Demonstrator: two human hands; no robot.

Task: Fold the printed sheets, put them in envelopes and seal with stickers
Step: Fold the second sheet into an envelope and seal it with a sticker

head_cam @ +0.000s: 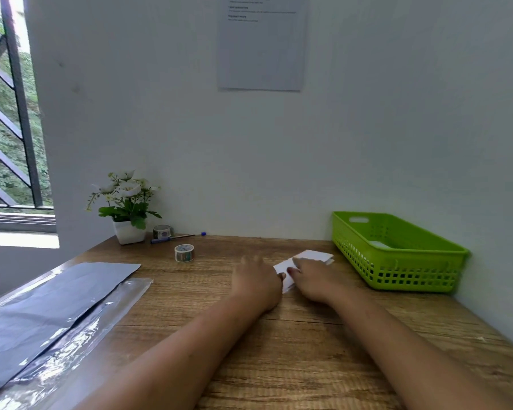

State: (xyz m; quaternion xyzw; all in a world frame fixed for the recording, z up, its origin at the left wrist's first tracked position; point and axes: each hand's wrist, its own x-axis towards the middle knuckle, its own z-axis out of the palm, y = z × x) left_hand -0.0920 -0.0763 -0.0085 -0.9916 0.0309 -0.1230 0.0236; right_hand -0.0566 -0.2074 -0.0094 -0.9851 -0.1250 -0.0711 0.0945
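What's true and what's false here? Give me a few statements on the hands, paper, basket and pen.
1. The left hand and right hand both touch the folded white paper. True.
2. The green basket sits left of the paper. False: the basket stands right of it, by the wall.
3. A sticker roll sits on the table, apart from both hands. True.
4. The right hand holds the pen. False: the pen lies by the plant pot.

pale wall behind a wooden desk, barred window at left giving daylight.
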